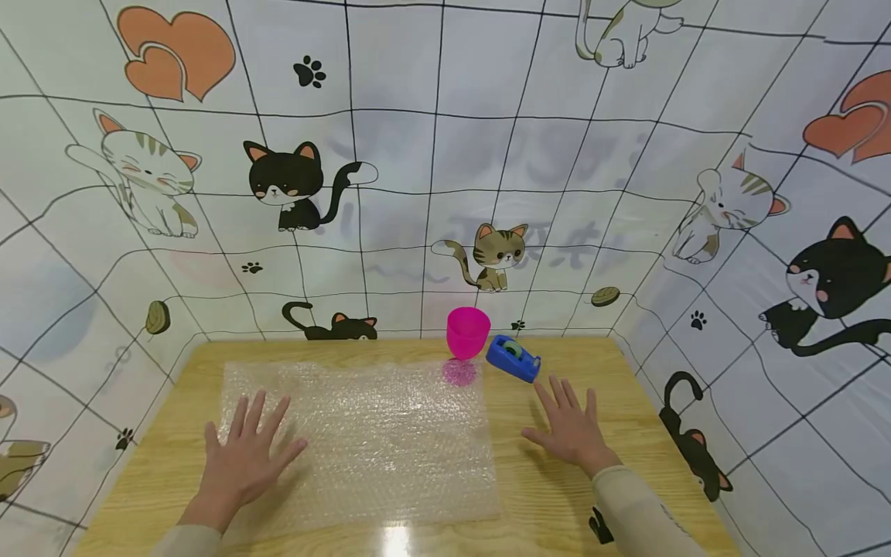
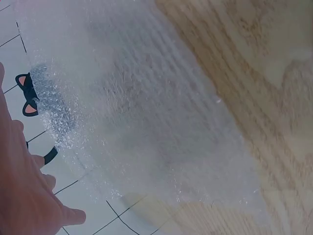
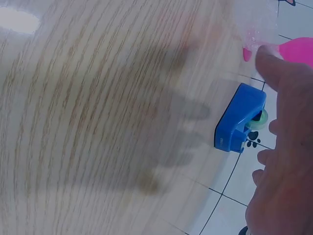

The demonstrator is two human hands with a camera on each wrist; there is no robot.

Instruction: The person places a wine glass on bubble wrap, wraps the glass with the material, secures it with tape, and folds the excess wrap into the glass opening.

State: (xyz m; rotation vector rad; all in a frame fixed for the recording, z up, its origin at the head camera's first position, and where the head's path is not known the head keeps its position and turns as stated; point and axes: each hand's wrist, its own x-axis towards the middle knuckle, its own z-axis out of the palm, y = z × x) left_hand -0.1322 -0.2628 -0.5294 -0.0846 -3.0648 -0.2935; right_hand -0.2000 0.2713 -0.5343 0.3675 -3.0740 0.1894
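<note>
My left hand (image 1: 241, 456) is spread with straight fingers over the left part of a clear bubble wrap sheet (image 1: 397, 441), holding nothing. To the right of the sheet, my right hand (image 1: 571, 425) is also spread, its fingertips just below a blue tape dispenser (image 1: 513, 358) with a greenish tape roll in it. Beside the dispenser a bright pink cup (image 1: 468, 331) stands at the sheet's back edge, and its pink reflection shows in the wrap. The right wrist view shows the dispenser (image 3: 240, 117) past the hand, whose shadow falls on the wood.
The pale wooden table (image 1: 557, 510) ends at a white cloth backdrop (image 1: 397, 147) with cartoon cats and grid lines, which rises at the back and both sides. A bright glare spot lies at the table's front edge.
</note>
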